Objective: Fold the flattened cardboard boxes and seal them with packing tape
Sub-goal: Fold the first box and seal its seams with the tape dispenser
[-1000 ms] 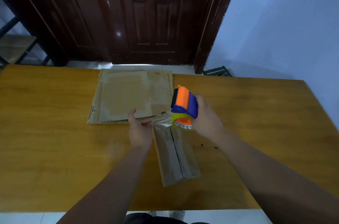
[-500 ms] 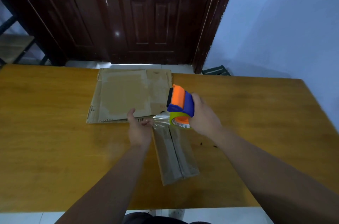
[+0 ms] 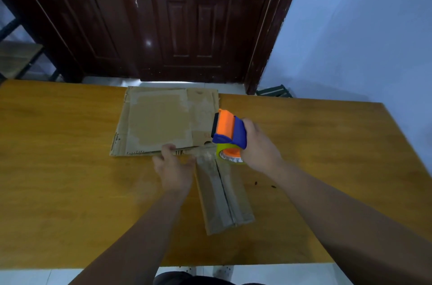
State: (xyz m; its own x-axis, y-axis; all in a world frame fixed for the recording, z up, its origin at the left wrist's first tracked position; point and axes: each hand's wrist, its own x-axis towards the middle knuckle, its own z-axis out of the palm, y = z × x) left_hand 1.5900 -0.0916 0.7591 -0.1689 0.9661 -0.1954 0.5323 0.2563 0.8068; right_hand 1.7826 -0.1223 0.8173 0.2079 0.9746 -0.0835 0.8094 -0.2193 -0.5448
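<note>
Head view, right hand: the right hand (image 3: 259,147) is wrapped around the handle of the tape dispenser (image 3: 228,131), with the roll hanging just below the knuckles.
Left hand: the fingertips (image 3: 190,159) of the left hand (image 3: 174,171) are closed on the free end of the tape strip (image 3: 205,152), which runs taut from them across to the roll.
Folded box: the narrow folded box (image 3: 222,193) lies on the table (image 3: 58,156), its far end right under the strip between the two sets of fingers, its open seam running back toward the wrists.
Flat cardboard: the flattened cardboard (image 3: 161,121) lies just beyond the left thumb.
Handling: the box looks light and will likely slide or spring open. The tape is thin, sticky and quick to curl onto itself.
Hold: best to pin the box flaps beside the seam and keep the strip tight.
Hidden: blur smears the pinch itself, the dispenser's blade faces away, and whether the strip touches the box yet I cannot tell.
</note>
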